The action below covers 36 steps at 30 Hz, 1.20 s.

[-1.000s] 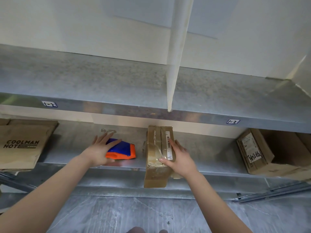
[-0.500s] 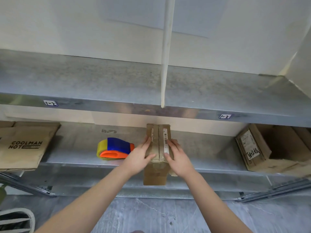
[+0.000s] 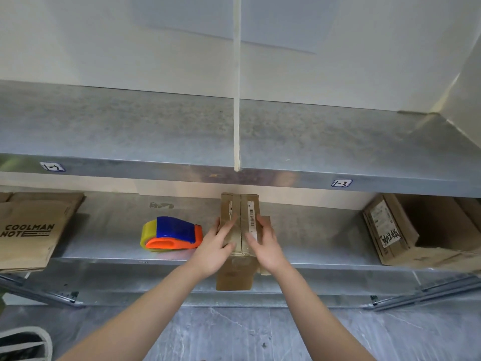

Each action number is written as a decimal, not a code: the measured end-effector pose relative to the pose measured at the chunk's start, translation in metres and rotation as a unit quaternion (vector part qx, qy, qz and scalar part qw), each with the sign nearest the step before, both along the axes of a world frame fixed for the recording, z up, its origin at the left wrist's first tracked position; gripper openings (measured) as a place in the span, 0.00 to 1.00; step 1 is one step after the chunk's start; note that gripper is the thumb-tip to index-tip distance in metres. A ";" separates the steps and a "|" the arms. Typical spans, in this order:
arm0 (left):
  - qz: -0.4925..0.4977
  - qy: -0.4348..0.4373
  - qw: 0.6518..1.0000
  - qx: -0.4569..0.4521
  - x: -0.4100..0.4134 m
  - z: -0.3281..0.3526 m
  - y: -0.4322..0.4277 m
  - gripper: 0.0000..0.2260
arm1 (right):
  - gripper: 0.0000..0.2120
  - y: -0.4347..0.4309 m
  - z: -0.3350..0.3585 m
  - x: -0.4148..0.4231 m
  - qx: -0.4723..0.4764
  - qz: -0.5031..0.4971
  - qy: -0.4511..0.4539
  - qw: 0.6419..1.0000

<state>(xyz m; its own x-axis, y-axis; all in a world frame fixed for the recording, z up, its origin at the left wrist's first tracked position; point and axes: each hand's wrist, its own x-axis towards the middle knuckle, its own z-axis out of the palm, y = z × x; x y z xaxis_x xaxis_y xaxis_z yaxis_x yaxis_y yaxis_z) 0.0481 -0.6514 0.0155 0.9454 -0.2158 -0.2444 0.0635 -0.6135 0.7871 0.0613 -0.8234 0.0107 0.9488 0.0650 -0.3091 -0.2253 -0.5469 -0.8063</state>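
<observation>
Grey marbled floor (image 3: 234, 334) nearest, w/ a white-rimmed thing (image 3: 23, 342) bottom L, can't tell what. Two bare forearms reach up to the box (image 3: 234, 276)

L hand (image 3: 212, 247) lies on its top-left part, fingers fairly straight and spread, thumb across the top near the front. R hand (image 3: 266, 247) lies flat on the top-right part, fingers straight beside the label. Neither curls round it; both are wide and rest on the cardboard

Box: long, narrow, brown cardboard, a bit creased, w/ glossy tape down the middle seam and over the front end. It sits on the lower shelf (image 3: 312, 230), front end sticking out past the shelf edge, back end under the upper shelf, right below the divider. White barcode strip on the R half, smaller white label L of the seam; print too small to read

Tape dispenser (image 3: 171, 234) just L of the L hand: blue body, orange handle, yellowish roll. Far L, a brown paper bag (image 3: 31, 230) reads "COOLMAN NOTE" in black. Far R, a bigger carton (image 3: 390, 230), tilted, w/ a white shipping label and black handwriting I can't read

Upper shelf (image 3: 130, 131) has two blue-edged tags on its front lip: "1-2" (image 3: 52, 167) on the L, "1-3" (image 3: 341, 183) on the R. White divider (image 3: 236, 100) stands on it, white wall (image 3: 104, 35) behind
</observation>
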 end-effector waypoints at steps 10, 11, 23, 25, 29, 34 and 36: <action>-0.007 0.003 1.000 0.027 0.025 0.010 0.008 0.21 | 0.26 -0.003 0.001 0.011 -0.015 0.004 -0.030 0.999; 0.003 0.014 1.000 -0.004 0.028 0.012 0.012 0.23 | 0.25 -0.005 0.004 0.012 0.001 0.002 -0.025 1.000; 0.142 0.103 0.965 -0.192 0.011 0.034 0.004 0.32 | 0.34 -0.020 0.024 -0.013 0.177 -0.122 0.016 0.976; 0.151 0.093 0.952 -0.250 0.006 0.049 -0.003 0.31 | 0.35 -0.020 0.033 -0.018 0.164 -0.118 -0.020 0.979; 0.134 0.114 0.944 -0.281 0.001 0.082 -0.013 0.26 | 0.31 -0.022 0.055 -0.022 0.184 -0.129 -0.037 0.974; 0.136 0.008 0.949 -0.284 -0.008 0.097 -0.015 0.22 | 0.18 -0.026 0.082 -0.032 0.237 -0.135 -0.082 0.959; 0.134 -0.009 0.934 -0.330 -0.011 0.095 -0.015 0.31 | 0.24 -0.027 0.084 -0.034 0.230 -0.138 -0.091 0.959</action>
<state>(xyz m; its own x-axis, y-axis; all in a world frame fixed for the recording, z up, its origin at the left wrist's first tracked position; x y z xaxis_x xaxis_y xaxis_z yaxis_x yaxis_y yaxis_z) 0.0369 -0.6668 0.1107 0.9899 -0.0679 -0.1246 0.1276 0.0420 0.9909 0.0268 -0.8505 0.0948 0.9850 -0.1073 -0.1350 -0.1423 -0.0632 -0.9878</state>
